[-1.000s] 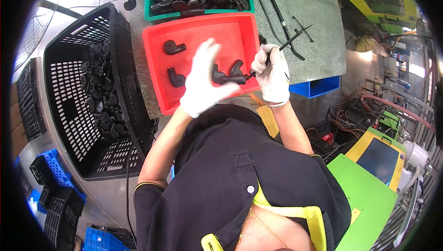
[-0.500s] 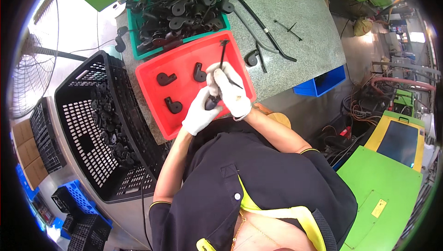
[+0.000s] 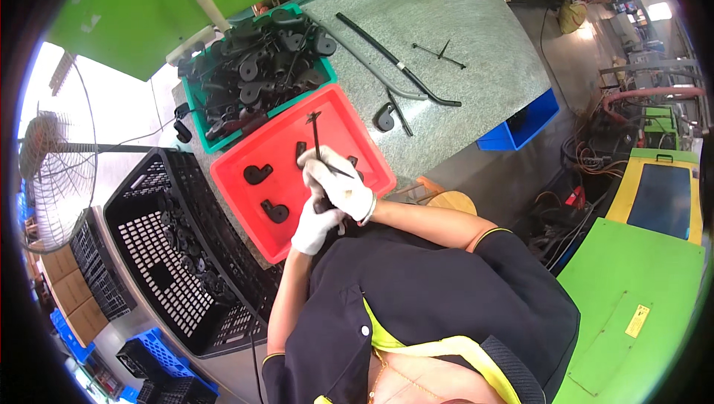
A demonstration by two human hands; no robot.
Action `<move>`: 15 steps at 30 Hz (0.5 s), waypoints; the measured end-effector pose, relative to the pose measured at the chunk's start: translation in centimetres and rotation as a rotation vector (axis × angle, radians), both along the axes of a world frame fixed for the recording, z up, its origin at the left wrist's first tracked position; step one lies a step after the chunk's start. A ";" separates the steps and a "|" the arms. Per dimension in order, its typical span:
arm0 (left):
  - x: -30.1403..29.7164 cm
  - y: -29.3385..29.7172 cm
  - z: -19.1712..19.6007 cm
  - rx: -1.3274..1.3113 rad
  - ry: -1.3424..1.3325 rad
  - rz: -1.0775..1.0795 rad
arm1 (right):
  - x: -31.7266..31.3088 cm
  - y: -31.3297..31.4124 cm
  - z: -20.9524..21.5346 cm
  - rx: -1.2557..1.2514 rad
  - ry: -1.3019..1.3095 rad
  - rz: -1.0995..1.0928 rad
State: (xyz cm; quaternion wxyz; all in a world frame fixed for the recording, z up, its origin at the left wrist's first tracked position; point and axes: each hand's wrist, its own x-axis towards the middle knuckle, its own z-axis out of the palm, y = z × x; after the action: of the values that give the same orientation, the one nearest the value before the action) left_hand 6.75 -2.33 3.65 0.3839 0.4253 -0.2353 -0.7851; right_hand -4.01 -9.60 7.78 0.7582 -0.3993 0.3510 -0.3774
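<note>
My gloved left hand (image 3: 316, 227) is closed around a black plastic part (image 3: 323, 205), mostly hidden by the fingers. Just above it, against the left hand, my gloved right hand (image 3: 343, 187) grips a thin black rod (image 3: 316, 135). The rod's small forked end points away over a red tray (image 3: 372, 147), and another thin black end shows across the right glove. In the tray lie black curved plastic parts, one at the left (image 3: 257, 174) and one nearer me (image 3: 274, 211). Others are partly covered by my right hand.
A green tray (image 3: 327, 69) heaped with black parts stands behind the red one. On the grey table (image 3: 476, 25) lie a bent black tube (image 3: 387, 53), a grey tube and a thin black cross-shaped piece (image 3: 442, 55). A black crate (image 3: 152, 251) stands at left, a blue bin (image 3: 539, 121) at right.
Both hands have shifted slightly left and lower in the picture, still together. The whole scene has moved and turned a little with the head. The rod stays in my right hand.
</note>
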 end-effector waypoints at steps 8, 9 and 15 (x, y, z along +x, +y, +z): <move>-1.1 -0.7 1.2 -0.366 -1.064 -0.048 | -8.9 -10.0 -2.4 0.056 0.193 0.059; -0.4 -0.7 0.8 -0.327 -1.132 -0.025 | -11.1 -12.4 -4.5 -0.159 0.528 -0.042; 2.7 -1.4 -2.2 -0.016 -1.318 -0.008 | -27.4 -24.6 -15.3 -0.680 1.535 -0.156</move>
State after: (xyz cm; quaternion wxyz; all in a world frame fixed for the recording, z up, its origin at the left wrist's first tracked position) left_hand 9.45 -3.74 1.45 0.1596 0.8133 -0.4284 -0.3600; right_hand -31.46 -34.23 -7.53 0.1195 -0.7261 0.6629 -0.1377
